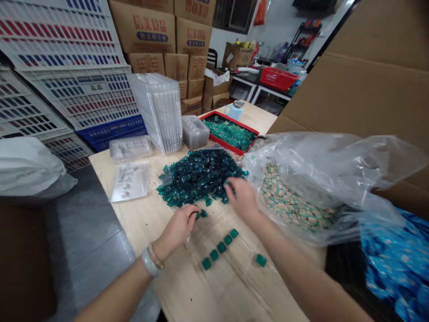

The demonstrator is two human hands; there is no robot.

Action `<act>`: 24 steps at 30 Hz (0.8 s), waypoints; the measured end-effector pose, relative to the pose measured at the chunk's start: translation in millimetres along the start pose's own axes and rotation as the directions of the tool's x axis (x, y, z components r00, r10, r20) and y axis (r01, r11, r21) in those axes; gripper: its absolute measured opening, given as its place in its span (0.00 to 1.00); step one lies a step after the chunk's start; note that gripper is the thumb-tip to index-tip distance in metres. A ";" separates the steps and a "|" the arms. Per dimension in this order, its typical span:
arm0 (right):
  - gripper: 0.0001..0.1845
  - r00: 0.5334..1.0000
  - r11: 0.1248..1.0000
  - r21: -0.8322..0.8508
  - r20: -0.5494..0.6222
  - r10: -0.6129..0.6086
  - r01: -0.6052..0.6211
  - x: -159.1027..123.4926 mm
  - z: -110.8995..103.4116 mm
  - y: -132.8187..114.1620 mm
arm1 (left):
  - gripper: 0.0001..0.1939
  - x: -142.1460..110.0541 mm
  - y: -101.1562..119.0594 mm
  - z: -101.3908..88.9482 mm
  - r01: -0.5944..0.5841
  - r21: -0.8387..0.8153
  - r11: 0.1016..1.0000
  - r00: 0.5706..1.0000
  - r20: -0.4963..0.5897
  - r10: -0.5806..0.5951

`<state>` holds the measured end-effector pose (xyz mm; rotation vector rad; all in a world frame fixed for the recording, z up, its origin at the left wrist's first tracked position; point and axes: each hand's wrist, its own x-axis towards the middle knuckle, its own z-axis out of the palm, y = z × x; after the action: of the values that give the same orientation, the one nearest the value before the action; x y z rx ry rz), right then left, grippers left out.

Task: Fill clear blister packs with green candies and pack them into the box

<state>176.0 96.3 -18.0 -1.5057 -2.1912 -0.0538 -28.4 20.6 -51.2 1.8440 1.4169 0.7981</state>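
Note:
A heap of dark green wrapped candies (199,175) lies on the light wooden table (217,286). My left hand (179,227) rests at the heap's near edge, its fingers curled around a green candy. At the heap's right edge my right hand (241,197) has its fingers bent down into the candies; whether they grip one I cannot make out. Several green candies (219,247) lie in a short diagonal row nearer to me. One more candy (261,260) sits apart to the right of the row.
A clear bag of striped candies (295,201) lies at the right. A red tray of lighter green candies (231,132) and a blue mug (235,109) stand behind the heap. Stacked clear plastic trays (161,112) and loose ones (130,181) sit at the left. Crates and cartons line the back.

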 end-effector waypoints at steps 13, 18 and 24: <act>0.12 0.991 0.684 0.720 0.124 0.041 -0.118 -43.6 13.6 -74.5 | 0.16 16.7 24.5 9.0 0.291 -0.664 0.689 0.939 0.060 -0.339; 0.10 0.972 0.699 0.685 0.058 0.228 -0.205 -72.8 3.7 -72.6 | 0.08 7.8 34.4 19.3 0.043 -0.407 0.912 0.972 -0.195 -0.133; 0.10 0.843 0.206 0.863 0.352 0.407 -0.460 -95.4 -7.8 -65.1 | 0.09 -1.9 51.7 24.5 -0.041 -0.384 0.922 0.980 -0.196 -0.038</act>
<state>147.7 -14.8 -34.5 -1.2572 -1.1799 1.2583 19.8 5.7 -24.1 1.4926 1.2635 1.1989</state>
